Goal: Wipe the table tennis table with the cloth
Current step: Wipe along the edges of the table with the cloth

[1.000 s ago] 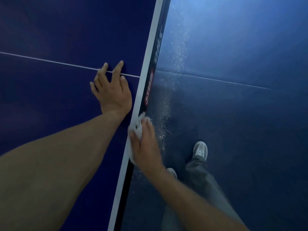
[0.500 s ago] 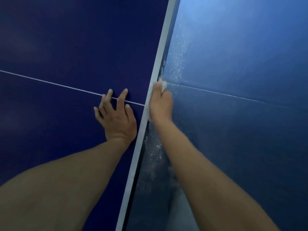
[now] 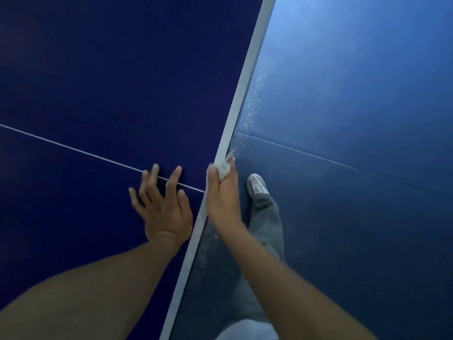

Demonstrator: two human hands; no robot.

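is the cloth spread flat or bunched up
Bunched up: the small white cloth is a crumpled wad gripped in the right hand.

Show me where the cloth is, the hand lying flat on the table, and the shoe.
cloth (image 3: 224, 168), head view, the bunched white part that shows.
left hand (image 3: 164, 213), head view, the back of the hand.
shoe (image 3: 257, 185), head view, its top side.

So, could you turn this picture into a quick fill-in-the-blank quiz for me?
1. The right hand grips a white ____.
2. The left hand rests, fingers spread, on the ____.
3. A thin white ____ passes under the left hand's fingers.
4. A grey ____ stands on the blue floor.
Missing: cloth; table; line; shoe.
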